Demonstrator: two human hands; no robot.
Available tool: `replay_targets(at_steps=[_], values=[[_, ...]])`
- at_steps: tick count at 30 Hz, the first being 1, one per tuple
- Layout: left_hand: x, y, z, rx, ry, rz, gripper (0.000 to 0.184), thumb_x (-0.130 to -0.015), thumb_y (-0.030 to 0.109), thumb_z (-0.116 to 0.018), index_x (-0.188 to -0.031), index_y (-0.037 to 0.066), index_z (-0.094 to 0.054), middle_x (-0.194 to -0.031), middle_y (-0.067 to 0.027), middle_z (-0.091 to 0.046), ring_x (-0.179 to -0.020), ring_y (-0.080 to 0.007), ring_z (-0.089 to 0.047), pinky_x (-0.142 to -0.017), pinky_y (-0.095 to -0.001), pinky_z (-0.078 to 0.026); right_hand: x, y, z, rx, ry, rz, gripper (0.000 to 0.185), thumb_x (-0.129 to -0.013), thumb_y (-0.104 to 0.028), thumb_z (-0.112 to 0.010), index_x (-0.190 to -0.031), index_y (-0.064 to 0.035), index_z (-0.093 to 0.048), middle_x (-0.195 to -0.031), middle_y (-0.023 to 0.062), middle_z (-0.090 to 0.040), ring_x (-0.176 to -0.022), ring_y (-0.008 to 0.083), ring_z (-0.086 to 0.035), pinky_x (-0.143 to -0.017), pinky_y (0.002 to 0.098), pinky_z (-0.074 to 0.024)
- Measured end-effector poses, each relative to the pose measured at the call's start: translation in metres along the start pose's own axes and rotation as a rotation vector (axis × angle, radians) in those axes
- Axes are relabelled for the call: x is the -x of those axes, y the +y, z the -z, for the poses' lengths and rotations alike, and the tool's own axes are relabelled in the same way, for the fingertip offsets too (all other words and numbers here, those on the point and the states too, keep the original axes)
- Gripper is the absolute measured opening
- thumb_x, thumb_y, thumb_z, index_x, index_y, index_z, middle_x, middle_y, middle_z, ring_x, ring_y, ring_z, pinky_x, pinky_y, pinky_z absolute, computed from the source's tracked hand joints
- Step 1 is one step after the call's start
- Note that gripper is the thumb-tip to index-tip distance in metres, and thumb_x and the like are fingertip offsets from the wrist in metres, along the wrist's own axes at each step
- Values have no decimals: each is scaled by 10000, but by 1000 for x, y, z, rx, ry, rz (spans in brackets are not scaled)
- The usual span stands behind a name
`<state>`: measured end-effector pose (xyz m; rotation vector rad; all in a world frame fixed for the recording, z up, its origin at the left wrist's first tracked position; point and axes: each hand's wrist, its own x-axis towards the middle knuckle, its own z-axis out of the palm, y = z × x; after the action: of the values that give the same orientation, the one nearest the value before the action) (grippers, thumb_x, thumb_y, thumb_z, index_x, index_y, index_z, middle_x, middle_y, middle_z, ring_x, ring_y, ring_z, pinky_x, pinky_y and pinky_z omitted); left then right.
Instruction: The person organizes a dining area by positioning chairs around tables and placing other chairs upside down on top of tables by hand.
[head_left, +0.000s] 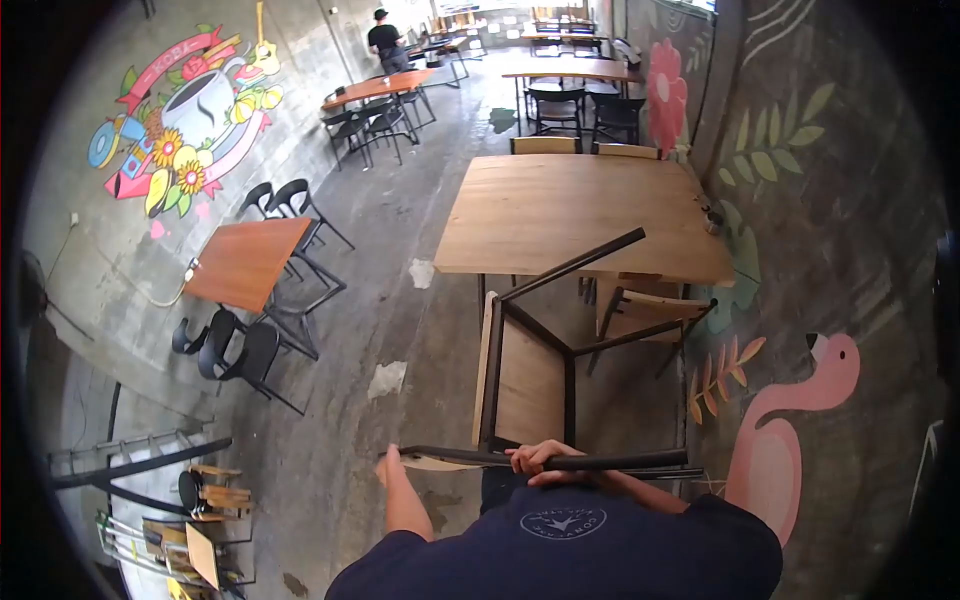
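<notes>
A chair with a black metal frame and a wooden seat (528,385) is held on its side in front of my body, legs sticking out. My left hand (388,465) closes around the far left end of the chair's frame, near a curved wooden piece. Fingers of my right hand (545,460) wrap around a thick black bar of the same chair, close to my chest. One of its legs reaches toward the front edge of a large wooden table (575,205), overlapping it in view; contact cannot be made out.
Another wooden chair (645,315) stands at the table's near right side. To the left is a reddish-brown table (250,262) with black chairs (240,350). Stools (215,495) and frames sit lower left. A person (384,40) stands far back. A painted wall borders the right.
</notes>
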<state>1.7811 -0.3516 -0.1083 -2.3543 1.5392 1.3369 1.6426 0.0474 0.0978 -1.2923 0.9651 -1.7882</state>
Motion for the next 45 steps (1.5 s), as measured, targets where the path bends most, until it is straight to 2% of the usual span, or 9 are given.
replay_targets(at_steps=[2,5,12,16,20,27,34,40,45], values=[[-13,-13,-18,524,-436,209,465,-729,519,-548,-896,86,-582,-915,-113,-575,-754,-273,-568,-621,-453,-473,6,1,-3,-8,10,-5,291,-811,-92,-670,-620,-41,-456,-694,39,-439,-843,203,-458,-1026,443,-250],[-31,-10,-35,523,-489,183,287,-686,408,-518,-704,122,-518,-671,-75,-555,-571,-265,-529,-506,-400,-412,16,-4,-1,-41,78,6,262,-807,-92,-671,-632,-30,-485,-698,48,-455,-863,207,-473,-1043,431,-240],[-55,11,-53,551,-134,-7,226,-660,349,-530,-687,126,-502,-672,-80,-543,-520,-239,-463,-444,-389,-316,47,-7,-2,-77,241,-41,327,-800,-79,-667,-564,-48,-442,-698,40,-464,-876,212,-502,-1083,480,-225],[-84,15,-67,347,-265,-74,204,-659,313,-541,-705,117,-512,-746,-85,-554,-583,-251,-501,-486,-384,-377,60,-6,1,-105,333,-32,353,-777,-77,-684,-550,-58,-414,-691,35,-452,-876,216,-500,-1089,503,-207],[-81,6,-93,682,-439,-100,205,-654,278,-553,-729,89,-527,-763,-83,-537,-638,-264,-526,-516,-399,-421,76,-3,-4,-200,451,22,283,-761,-38,-653,-562,-47,-452,-703,25,-452,-872,197,-477,-1086,465,-211],[-29,27,-81,726,-444,-267,150,-609,141,-587,-672,21,-523,-741,-107,-516,-674,-281,-540,-597,-409,-462,121,-2,-15,-397,797,84,276,-737,1,-591,-555,-85,-402,-720,31,-459,-882,185,-495,-1095,490,-213],[103,72,-69,849,-232,-446,250,-694,216,-644,-689,-4,-527,-782,-99,-524,-690,-242,-530,-624,-379,-458,199,4,-6,-632,1211,398,242,-775,-100,-493,-562,-106,-378,-665,50,-437,-769,204,-502,-1020,529,-308],[212,87,-49,376,-85,-1393,443,-841,238,-603,-530,-20,-423,-483,-49,-335,-512,-118,-363,-483,-308,-332,277,14,29,-822,1622,544,251,-781,-100,-482,-562,-115,-359,-590,48,-402,-613,213,-472,-838,459,-439],[314,73,-44,290,-196,-1514,394,-808,175,-617,-515,7,-415,-464,-64,-284,-442,-140,-272,-433,-305,-267,363,78,61,-859,2180,381,228,-794,-86,-485,-584,-92,-395,-618,75,-444,-618,238,-476,-734,398,-457]])
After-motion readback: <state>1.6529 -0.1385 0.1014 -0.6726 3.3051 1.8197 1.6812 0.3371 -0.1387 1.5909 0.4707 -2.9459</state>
